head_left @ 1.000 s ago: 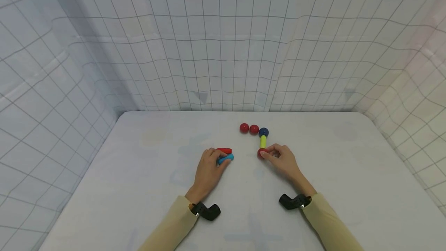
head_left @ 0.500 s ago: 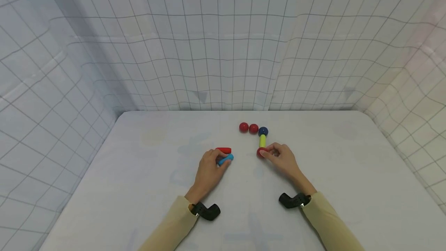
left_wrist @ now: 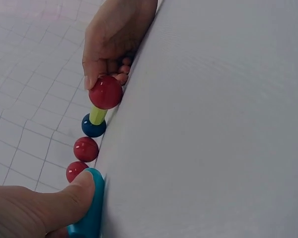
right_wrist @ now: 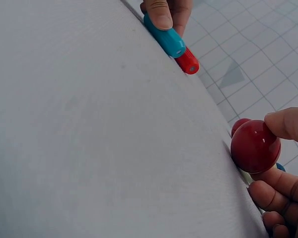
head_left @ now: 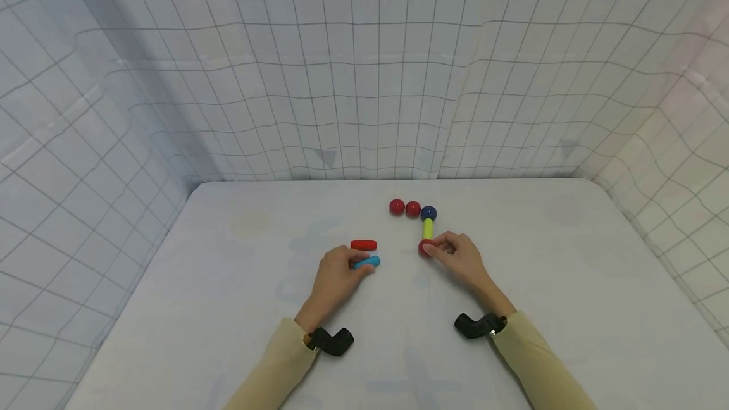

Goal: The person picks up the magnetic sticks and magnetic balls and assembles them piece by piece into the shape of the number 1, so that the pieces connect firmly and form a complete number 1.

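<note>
My left hand [head_left: 336, 274] pinches a light blue rod [head_left: 369, 262] between thumb and fingers, low over the table. A red rod [head_left: 363, 245] lies just beyond that hand. My right hand [head_left: 462, 261] grips a red ball [right_wrist: 255, 147] with thumb and fingertips. From this ball a yellow-green rod [head_left: 428, 229] runs away from me to a dark blue ball [head_left: 429, 212], all in one line. In the left wrist view the yellow-green rod [left_wrist: 98, 116] appears to touch both balls. The left hand's other fingers are mostly hidden there.
Two more red balls, one at the far left [head_left: 397, 207] and one beside it [head_left: 412, 209], sit in a row left of the dark blue ball. The white table [head_left: 512, 334] ends at a grid-patterned curtain [head_left: 364, 81] behind and at both sides.
My left hand has drawn slightly left and toward me with the light blue rod, so more of the red rod shows. The right hand keeps its grip on the red ball.
</note>
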### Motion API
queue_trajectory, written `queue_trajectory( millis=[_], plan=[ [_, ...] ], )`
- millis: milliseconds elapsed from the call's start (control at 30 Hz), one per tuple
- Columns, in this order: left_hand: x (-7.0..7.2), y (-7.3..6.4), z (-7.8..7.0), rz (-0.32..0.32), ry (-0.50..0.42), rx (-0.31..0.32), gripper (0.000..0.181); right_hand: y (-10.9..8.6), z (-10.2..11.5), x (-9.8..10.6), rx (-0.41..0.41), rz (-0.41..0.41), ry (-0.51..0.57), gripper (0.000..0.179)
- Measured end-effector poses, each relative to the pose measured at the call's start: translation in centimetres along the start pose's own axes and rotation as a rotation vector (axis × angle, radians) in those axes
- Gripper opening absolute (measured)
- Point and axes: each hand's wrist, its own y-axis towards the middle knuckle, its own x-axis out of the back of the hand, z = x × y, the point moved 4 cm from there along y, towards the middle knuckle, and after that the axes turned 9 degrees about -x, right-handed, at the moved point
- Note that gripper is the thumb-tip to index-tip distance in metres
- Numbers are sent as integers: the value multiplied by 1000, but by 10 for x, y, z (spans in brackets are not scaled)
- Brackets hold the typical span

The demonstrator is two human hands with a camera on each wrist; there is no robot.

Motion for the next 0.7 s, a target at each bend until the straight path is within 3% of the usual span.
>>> queue_trajectory(
  millis=[233, 533, 700],
  plan=[
    [0, 1, -6, 71, 100, -45, 27, 0, 0, 0, 0, -4, -4, 22],
    [-3, 0, -14, -14, 118, -133, 25, -1, 2, 1, -17, -1, 16, 21],
    [-7, 0, -16, -29, 111, -139, 24, -2, 3, 1, -20, 3, 14, 21]
  ],
)
